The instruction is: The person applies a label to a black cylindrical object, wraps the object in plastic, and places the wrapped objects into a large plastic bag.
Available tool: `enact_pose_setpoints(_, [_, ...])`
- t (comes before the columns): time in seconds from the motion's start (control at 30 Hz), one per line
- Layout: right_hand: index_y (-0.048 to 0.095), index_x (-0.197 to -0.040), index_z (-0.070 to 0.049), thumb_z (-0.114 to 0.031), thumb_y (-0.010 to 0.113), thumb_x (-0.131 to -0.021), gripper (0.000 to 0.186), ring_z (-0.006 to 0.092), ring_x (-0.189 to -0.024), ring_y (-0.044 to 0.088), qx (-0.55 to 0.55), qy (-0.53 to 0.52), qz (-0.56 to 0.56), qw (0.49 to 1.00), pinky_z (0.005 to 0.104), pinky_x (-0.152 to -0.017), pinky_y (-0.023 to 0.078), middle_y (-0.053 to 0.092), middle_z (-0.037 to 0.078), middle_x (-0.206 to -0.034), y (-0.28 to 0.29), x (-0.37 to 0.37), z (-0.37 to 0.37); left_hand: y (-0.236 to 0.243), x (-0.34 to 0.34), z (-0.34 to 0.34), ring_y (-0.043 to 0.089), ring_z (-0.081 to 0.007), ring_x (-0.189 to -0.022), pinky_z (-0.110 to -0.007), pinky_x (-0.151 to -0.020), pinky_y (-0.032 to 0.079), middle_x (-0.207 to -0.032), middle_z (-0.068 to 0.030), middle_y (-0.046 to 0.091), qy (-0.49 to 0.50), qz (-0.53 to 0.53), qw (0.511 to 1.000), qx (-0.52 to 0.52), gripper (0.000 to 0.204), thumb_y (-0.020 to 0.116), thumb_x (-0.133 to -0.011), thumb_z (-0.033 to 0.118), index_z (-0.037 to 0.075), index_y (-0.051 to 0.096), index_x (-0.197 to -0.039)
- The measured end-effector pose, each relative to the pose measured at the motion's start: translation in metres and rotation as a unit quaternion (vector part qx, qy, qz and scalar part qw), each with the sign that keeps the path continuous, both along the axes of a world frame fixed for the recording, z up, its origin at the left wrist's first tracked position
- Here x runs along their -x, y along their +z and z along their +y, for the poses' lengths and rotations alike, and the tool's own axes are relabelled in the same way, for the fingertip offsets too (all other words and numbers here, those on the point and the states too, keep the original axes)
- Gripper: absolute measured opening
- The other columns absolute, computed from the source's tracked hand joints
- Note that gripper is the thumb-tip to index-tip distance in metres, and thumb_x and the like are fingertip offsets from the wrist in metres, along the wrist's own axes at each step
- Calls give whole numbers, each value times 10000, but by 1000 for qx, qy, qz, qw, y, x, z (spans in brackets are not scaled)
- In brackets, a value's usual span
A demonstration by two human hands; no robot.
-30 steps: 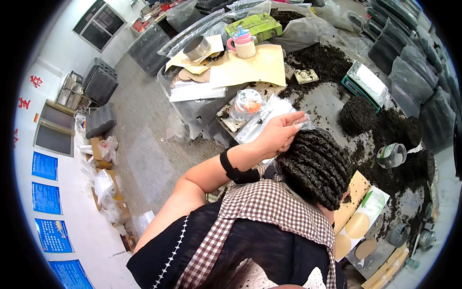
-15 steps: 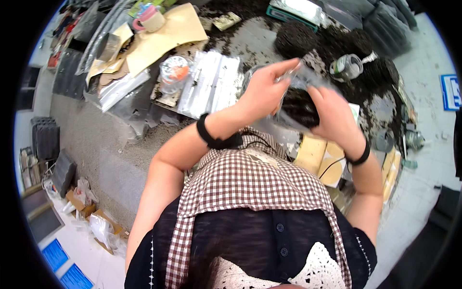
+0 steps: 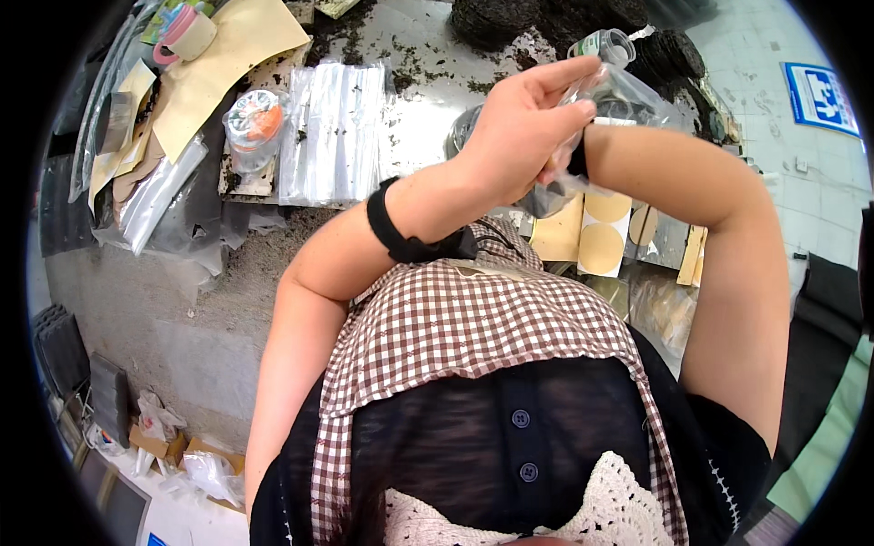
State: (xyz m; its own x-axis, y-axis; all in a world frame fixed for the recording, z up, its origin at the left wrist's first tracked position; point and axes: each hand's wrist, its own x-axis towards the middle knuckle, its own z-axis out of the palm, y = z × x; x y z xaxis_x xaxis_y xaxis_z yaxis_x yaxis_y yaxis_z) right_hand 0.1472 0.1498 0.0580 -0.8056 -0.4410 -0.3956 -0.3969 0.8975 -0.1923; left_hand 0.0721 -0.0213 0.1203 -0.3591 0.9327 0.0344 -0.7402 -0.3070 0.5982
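My left hand (image 3: 526,126) grips the edge of a clear plastic bag (image 3: 642,98), thumb and fingers closed on the film. From the right, my forearm (image 3: 678,164) crosses behind it, bent at the elbow. Past its black wristband my right hand is hidden behind the left hand and the bag, so its fingers do not show. A clear jar (image 3: 603,47) with a green label lies tipped just beyond the bag. Left of my hands, a stack of flat clear bags (image 3: 333,127) lies on the table.
Dark, crumbly round blocks (image 3: 496,20) stand at the back of the soil-strewn table (image 3: 414,136). On the left are a lidded clear cup (image 3: 255,132), brown paper (image 3: 237,56) and a pink-and-white mug (image 3: 188,36). Round tan stickers (image 3: 601,250) lie close to my apron.
My right hand has swung left and inward, going out of sight behind the left hand. The left hand has risen slightly with the bag. The whole view has shifted.
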Motion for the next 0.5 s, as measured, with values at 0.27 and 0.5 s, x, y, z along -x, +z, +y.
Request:
enact_pose_setpoints(0.27, [385,-1463,-96,34,573,-773,727,341,-1324,468,-8,-228,-187,955,368,-1102,393,492,219,-1404,-3,41,29,9,-27,-14,456,-42,-413,-210,-384,394,-680,29,567,-143,-15,989,23,540,560,-939,43,79,419,-1459])
enact_pose_setpoints(0.5, [308,-1478,-6,48,681,-683,880,365,-1334,444,11,-239,-129,962,371,-1115,375,462,243,-1423,-17,4,39,7,-8,-16,448,-18,-422,-203,-404,385,-629,47,562,-114,16,990,-76,546,540,-925,11,97,442,-1455])
